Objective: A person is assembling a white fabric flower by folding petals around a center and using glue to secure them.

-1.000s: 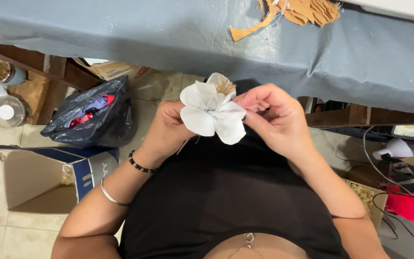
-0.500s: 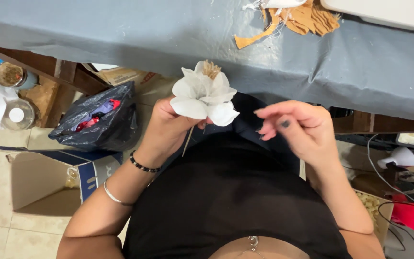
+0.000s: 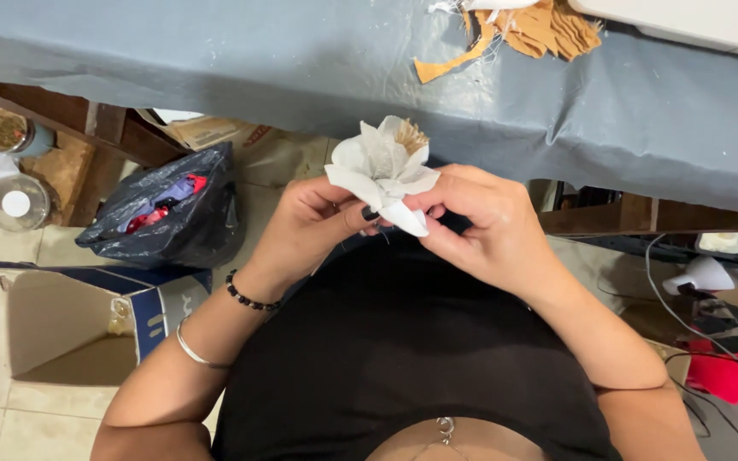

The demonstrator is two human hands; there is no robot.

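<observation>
So the white fabric flower (image 3: 383,171) sat up in front of the chest, just below the grey table edge (image 3: 215,77). Left hand (image 3: 309,230) and right hand (image 3: 480,226) both pinched its base. Looked featherlight and floppy, easily crushed, so the base seemed the safest grip.

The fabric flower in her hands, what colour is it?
White petals with a tan centre, on the fabric flower in the head view.
</observation>
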